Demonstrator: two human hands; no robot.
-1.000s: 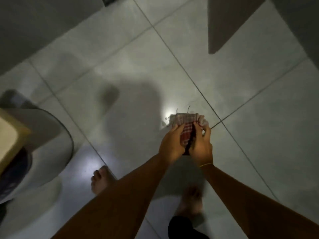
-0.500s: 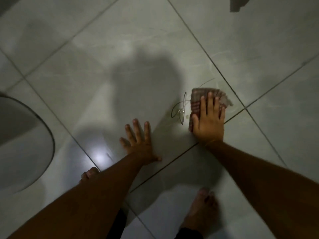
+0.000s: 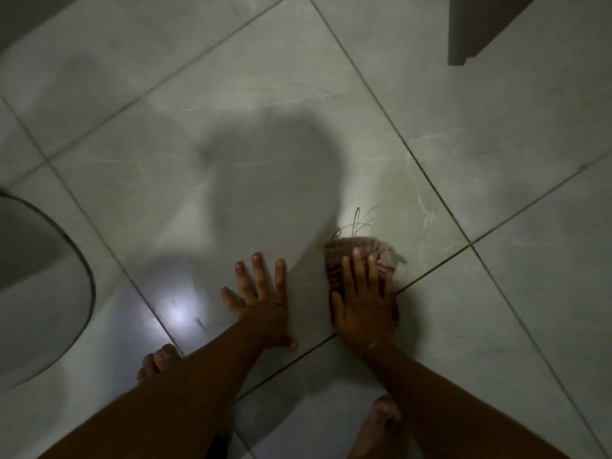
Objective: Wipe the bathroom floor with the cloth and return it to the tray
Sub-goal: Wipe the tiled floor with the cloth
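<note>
A folded red-checked cloth (image 3: 341, 256) lies flat on the pale tiled floor (image 3: 265, 94), at a grout line right of centre. My right hand (image 3: 362, 306) presses down on it with the fingers spread, covering its near half. Loose threads and a wet streak (image 3: 356, 225) show just beyond the cloth. My left hand (image 3: 261, 296) rests flat on the tile to the left of the cloth, fingers apart, holding nothing. No tray is in view.
A rounded white fixture (image 3: 36, 289) fills the left edge. A dark panel corner (image 3: 477, 31) hangs in at the top right. My bare feet (image 3: 159, 359) stand on the tiles below my arms. A lamp glare (image 3: 177, 314) shines on the wet floor.
One second ago both hands held the cloth up. The cloth then went down onto the floor under my right hand, my left hand went flat on the tile, and the cloth has slid slightly nearer.
</note>
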